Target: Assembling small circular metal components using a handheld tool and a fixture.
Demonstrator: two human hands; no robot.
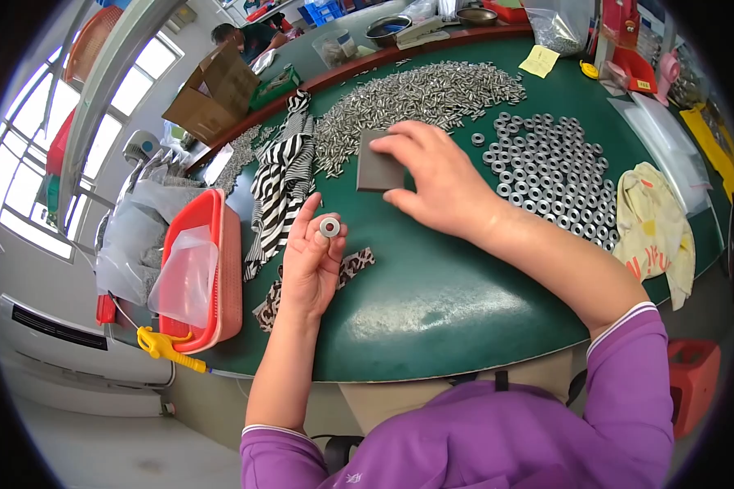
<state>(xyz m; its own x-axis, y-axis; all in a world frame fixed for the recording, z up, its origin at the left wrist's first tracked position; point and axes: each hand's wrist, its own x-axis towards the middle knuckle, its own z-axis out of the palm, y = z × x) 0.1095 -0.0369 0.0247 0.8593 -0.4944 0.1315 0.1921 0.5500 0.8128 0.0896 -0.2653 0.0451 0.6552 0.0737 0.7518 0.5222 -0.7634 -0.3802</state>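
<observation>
My left hand (311,265) is raised over the near left part of the green table, its fingers closed on a small metal ring (329,227) whose round hole faces me. A flat, dark grey rectangular block (377,167) is at the table's middle. Its right side is in the grip of my right hand (442,175), with the fingers at the upper edge and the thumb by the lower corner. Beyond the block spreads a large heap of small metal pins (416,94). Many similar metal rings (550,175) lie grouped to the right of my right hand.
Striped cloth (281,179) and a leopard-print strip (355,265) lie left. A red basket (230,277) with plastic bags and a yellow air gun (165,346) stand at the left edge. Pale yellow cloth (652,220) hangs over the right edge. Another person (257,39) sits beyond a cardboard box (212,94).
</observation>
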